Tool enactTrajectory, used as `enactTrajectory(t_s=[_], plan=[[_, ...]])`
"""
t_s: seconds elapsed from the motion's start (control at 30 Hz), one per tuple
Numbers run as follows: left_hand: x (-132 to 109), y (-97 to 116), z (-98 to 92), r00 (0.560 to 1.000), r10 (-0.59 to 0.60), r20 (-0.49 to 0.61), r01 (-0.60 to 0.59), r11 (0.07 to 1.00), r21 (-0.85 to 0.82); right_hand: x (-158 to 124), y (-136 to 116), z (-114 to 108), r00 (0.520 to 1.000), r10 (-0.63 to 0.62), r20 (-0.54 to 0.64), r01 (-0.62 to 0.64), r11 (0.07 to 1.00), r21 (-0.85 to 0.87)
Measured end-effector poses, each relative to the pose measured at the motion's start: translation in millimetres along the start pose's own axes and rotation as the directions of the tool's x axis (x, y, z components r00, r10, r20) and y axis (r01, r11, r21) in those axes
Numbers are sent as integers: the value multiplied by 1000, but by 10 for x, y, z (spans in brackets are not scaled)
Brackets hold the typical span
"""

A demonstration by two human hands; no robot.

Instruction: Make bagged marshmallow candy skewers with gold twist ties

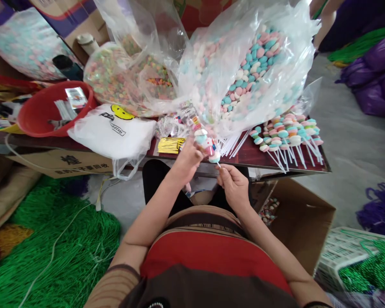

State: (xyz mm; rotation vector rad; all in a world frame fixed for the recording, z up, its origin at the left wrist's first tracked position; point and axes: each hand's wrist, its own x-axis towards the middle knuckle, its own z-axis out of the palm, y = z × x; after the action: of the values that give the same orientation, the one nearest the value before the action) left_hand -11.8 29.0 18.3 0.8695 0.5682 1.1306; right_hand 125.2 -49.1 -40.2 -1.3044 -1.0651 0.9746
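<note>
Candy skewer [207,144]: head view, middle of the frame, held in the air just in front of the table edge [276,166]; pastel rounds stacked on a thin white stick, tilted with its top toward the upper left; something clear and glossy seems to lie about the upper candies, too blurred to be sure
Left hand [188,160]: just left of centre; fingers curled closed around the upper part of the skewer
Right hand [234,186]: just right of centre, lower; thumb and fingertips pinched on the bare lower end of the stick
Finished skewers [288,137]: laid in a row at the right of the table, sticks pointing toward the viewer
Bare sticks [235,143]: fanned out between that row and the hands
Bag of pastel candies [250,64]: large clear bag, open, upper centre-right
Bag of mixed small candies [115,81]: upper centre-left
Gold twist ties [170,145]: small bundle just left of the left hand
Smiley bag [112,130]: white, slumped over the table edge at left, beside a red basin [35,115]
Cardboard box [304,214]: open, lower right, below the table, some wrapped candies inside
Step in hand, as a judgement: a filled skewer is being dressed or checked between both hands, not yet laid with the row
Next move calls for: a firm pinch on the stick so the candies do not slide; a light grip above so they are not crushed
</note>
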Motion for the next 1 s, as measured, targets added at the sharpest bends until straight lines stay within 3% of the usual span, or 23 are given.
enactTrajectory(t_s=[0.1, 0.2, 0.37, 0.57, 0.63, 0.8, 0.87, 1.0], plan=[[63, 118, -18, 989, 56, -134, -60, 998, -28, 7, 2, -23, 1000, -26, 15, 27, 998, -63], [62, 29, 59, 967, 44, -252, -49, 999, -15, 13, -36, -2, 998, -69, 10, 70, 987, -143], [-38, -193, 161, 970, 37, -239, -45, 999, -30, 42, -126, 39, 996, -81, 26, 84, 978, -192], [51, -92, 76, 952, 88, -294, -88, 996, 13, 48, -136, -12, 988, -90, 125, 115, 971, -211], [31, -145, 86, 961, 64, -268, -55, 998, 42, 44, -139, 3, 991, -66, 117, 87, 978, -188], [-93, -267, 89, 980, -189, -57, 192, 980, 46, 71, -164, 66, 990, 49, 134, -55, 998, 38], [-55, -155, 33, 991, -132, -17, 132, 991, 16, 75, -155, 49, 991, 51, 127, -59, 997, 57], [122, 142, -31, 995, 54, -83, -61, 995, -78, 50, -113, 1, 990, 34, 137, -33, 999, -3]])
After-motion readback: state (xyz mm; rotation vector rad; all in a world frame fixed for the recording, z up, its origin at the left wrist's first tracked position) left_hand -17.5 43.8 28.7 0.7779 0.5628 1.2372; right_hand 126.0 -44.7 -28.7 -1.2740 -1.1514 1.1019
